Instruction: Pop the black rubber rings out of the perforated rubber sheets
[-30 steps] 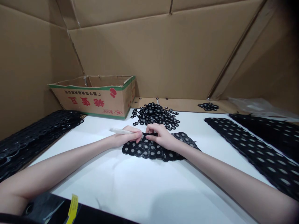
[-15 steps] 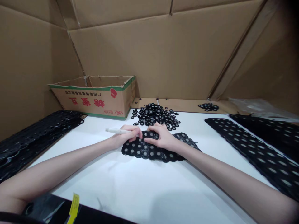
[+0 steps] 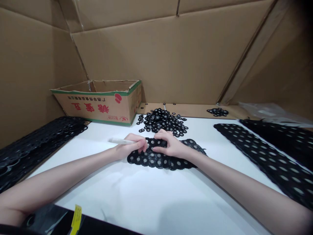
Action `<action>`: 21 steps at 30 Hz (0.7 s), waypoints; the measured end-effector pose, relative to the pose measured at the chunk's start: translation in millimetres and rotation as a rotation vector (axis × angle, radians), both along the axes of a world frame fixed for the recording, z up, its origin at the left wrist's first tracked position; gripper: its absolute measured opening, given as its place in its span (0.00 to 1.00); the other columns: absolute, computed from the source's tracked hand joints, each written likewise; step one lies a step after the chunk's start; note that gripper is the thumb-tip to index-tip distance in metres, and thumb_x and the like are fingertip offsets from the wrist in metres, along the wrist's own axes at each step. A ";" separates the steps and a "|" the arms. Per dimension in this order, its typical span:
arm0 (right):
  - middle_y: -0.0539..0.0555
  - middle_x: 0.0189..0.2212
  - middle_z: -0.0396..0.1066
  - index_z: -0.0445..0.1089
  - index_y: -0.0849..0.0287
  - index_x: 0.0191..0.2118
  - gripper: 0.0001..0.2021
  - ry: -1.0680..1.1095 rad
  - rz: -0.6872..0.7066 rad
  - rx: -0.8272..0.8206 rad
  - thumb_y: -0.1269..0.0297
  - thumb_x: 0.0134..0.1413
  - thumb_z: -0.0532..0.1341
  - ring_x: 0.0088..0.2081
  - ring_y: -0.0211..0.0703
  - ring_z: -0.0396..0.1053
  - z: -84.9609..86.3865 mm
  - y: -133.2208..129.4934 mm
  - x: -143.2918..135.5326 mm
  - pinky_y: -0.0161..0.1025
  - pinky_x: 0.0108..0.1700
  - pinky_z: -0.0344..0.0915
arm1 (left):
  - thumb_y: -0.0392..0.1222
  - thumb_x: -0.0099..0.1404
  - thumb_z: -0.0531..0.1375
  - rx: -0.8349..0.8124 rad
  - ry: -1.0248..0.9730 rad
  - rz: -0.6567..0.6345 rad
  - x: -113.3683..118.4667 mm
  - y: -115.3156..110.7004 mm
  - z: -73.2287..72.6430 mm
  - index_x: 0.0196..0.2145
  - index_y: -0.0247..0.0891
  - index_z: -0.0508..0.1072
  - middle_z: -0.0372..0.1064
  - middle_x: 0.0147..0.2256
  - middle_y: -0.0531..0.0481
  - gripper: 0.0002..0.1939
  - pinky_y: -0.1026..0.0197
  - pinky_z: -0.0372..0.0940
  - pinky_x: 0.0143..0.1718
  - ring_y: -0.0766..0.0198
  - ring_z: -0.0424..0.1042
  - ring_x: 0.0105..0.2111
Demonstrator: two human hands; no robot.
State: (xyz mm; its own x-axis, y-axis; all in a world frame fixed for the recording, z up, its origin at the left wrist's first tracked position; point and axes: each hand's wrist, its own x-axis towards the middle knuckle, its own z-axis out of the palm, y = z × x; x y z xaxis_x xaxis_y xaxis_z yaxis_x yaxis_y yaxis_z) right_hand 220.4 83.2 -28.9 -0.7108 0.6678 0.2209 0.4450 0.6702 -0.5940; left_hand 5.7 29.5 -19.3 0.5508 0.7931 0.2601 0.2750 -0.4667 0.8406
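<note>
My left hand (image 3: pixel 133 146) is closed around a white pen-like tool (image 3: pixel 121 141), whose back end sticks out to the left. Its tip is hidden by my fingers, which are at the upper left edge of a black sheet of joined rings with pale round centres (image 3: pixel 151 162). On the same sheet rests my right hand (image 3: pixel 172 146), thumb and fingers apart. Its thumb touches the sheet, while the fingertips reach the far edge near a heap of small black rings (image 3: pixel 162 120). Whether anything small sits under those fingertips is hidden.
An open cardboard box (image 3: pixel 97 106) stands at the back left. Black sheets (image 3: pixel 41 140) are stacked at left; another dotted sheet (image 3: pixel 269 155) lies at right. A small ring pile (image 3: pixel 217 112) and clear plastic bag (image 3: pixel 271 112) sit behind. Cardboard walls (image 3: pixel 156 58) enclose the white tabletop (image 3: pixel 132 192).
My left hand has shifted slightly left and down, and the tool lies more level. My right hand has barely moved, its thumb drawn a little to the right.
</note>
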 end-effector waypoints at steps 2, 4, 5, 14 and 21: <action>0.54 0.35 0.64 0.69 0.59 0.35 0.09 0.034 0.038 0.011 0.63 0.48 0.67 0.42 0.48 0.62 -0.3 0.8 0.3 0.48 0.48 0.55 | 0.54 0.70 0.48 0.035 0.040 -0.006 0.6 -0.2 1.4 0.25 0.31 0.71 0.63 0.22 0.50 0.26 0.64 0.57 0.31 0.66 0.63 0.25; 0.53 0.34 0.66 0.68 0.59 0.34 0.08 0.058 0.079 0.033 0.63 0.49 0.66 0.41 0.48 0.62 -1.2 1.9 0.7 0.47 0.46 0.56 | 0.53 0.70 0.47 0.075 0.089 -0.024 1.1 0.8 3.9 0.24 0.31 0.70 0.63 0.23 0.50 0.26 0.64 0.57 0.32 0.66 0.63 0.26; 0.53 0.33 0.67 0.68 0.59 0.34 0.08 0.066 0.094 0.047 0.63 0.49 0.66 0.41 0.47 0.62 -1.7 2.4 0.9 0.46 0.44 0.56 | 0.52 0.70 0.47 0.087 0.118 -0.041 1.3 1.8 5.7 0.23 0.32 0.69 0.64 0.23 0.50 0.26 0.64 0.57 0.32 0.66 0.63 0.26; 0.52 0.30 0.68 0.64 0.58 0.32 0.07 0.084 0.138 0.106 0.64 0.52 0.64 0.39 0.46 0.61 -1.6 0.4 -0.4 0.43 0.41 0.55 | 0.50 0.69 0.50 -0.095 0.202 -0.152 0.0 10.8 21.2 0.18 0.33 0.61 0.57 0.20 0.53 0.25 0.63 0.52 0.28 0.68 0.57 0.23; 0.52 0.30 0.67 0.64 0.58 0.32 0.07 0.108 0.165 0.121 0.65 0.52 0.63 0.38 0.45 0.61 -2.4 0.8 -0.4 0.43 0.41 0.55 | 0.51 0.68 0.50 -0.178 0.173 -0.129 0.6 5.6 21.0 0.18 0.34 0.60 0.55 0.19 0.53 0.25 0.62 0.50 0.28 0.68 0.54 0.23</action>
